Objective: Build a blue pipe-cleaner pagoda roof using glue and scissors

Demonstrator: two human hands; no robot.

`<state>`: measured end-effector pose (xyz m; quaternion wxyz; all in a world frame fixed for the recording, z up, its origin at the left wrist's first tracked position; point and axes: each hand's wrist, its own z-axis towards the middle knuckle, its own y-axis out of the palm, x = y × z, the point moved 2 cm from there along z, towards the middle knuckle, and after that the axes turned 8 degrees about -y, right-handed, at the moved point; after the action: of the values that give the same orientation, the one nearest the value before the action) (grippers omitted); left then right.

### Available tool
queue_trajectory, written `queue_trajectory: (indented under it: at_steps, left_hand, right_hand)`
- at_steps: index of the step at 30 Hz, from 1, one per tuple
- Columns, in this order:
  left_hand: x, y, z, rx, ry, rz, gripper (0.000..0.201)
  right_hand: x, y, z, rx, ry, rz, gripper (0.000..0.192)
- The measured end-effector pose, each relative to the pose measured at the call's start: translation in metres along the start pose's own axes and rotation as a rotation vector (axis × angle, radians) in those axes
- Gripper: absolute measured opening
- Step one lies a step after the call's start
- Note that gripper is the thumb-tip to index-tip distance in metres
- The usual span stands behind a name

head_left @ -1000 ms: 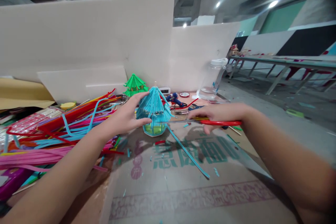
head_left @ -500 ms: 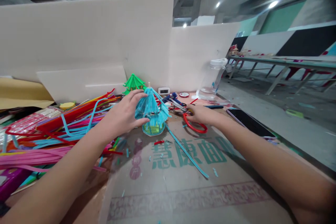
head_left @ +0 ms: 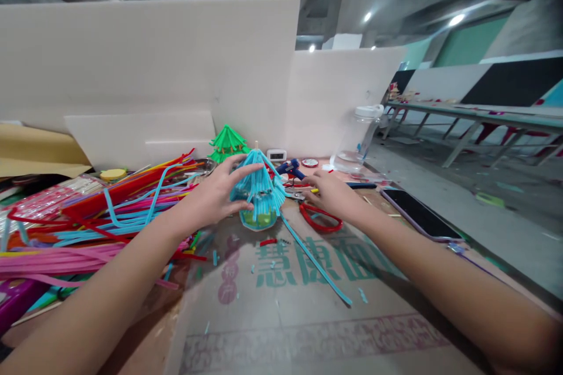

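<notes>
My left hand (head_left: pixel 220 190) curves around the left side of a small light-blue pavilion model (head_left: pixel 259 187), fingers on its tiered roof and thumb lower down. The roof is built of fuzzy chenille stems, and the base looks greenish and clear. From its right side a long blue chenille stem (head_left: pixel 316 261) trails across the board. My right hand (head_left: pixel 328 193) hovers palm down with fingers loosely apart, just behind the red-handled scissors (head_left: pixel 321 220), which lie on the board. Beyond its fingertips is a dark-blue glue gun (head_left: pixel 290 169). The palm is hidden.
Bundles of coloured chenille stems (head_left: pixel 101 222) cover the left side. A green model roof (head_left: pixel 227 143) and a small digital clock (head_left: pixel 276 155) stand at the back. To the right are a clear bottle (head_left: pixel 358 137) and a phone (head_left: pixel 420 214). Blue scraps dot the printed cardboard (head_left: pixel 281 316).
My right hand has come off the scissors, which now lie flatter on the board. It has shifted slightly toward the glue gun. My left hand stays at the blue model.
</notes>
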<state>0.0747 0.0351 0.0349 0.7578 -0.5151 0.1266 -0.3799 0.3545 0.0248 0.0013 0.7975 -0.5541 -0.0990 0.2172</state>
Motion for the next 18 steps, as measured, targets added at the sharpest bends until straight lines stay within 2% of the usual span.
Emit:
queue_trajectory:
  at_steps: [2, 3, 5, 8, 12, 18]
  left_hand:
    - [0.004, 0.001, 0.0, 0.04, -0.004, 0.02, 0.072]
    - [0.006, 0.002, -0.001, 0.056, -0.007, 0.032, 0.071]
    - [0.009, 0.002, -0.001, 0.077, -0.01, 0.055, 0.07]
    - [0.012, 0.004, -0.001, 0.091, -0.002, 0.083, 0.07]
    - [0.01, 0.007, -0.001, 0.096, 0.007, 0.103, 0.068]
    - [0.01, 0.01, 0.0, 0.12, 0.035, 0.102, 0.069]
  right_hand:
    - [-0.02, -0.015, 0.001, 0.161, -0.008, 0.158, 0.031]
    - [-0.031, -0.019, 0.001, 0.193, -0.013, 0.271, 0.033]
    - [-0.051, -0.02, 0.003, 0.154, -0.008, 0.498, 0.034]
    - [-0.071, -0.011, 0.011, 0.071, -0.013, 0.706, 0.035]
    - [-0.075, 0.009, 0.021, 0.015, 0.106, 0.954, 0.046]
    - [-0.076, 0.027, 0.018, 0.107, 0.266, 1.199, 0.049]
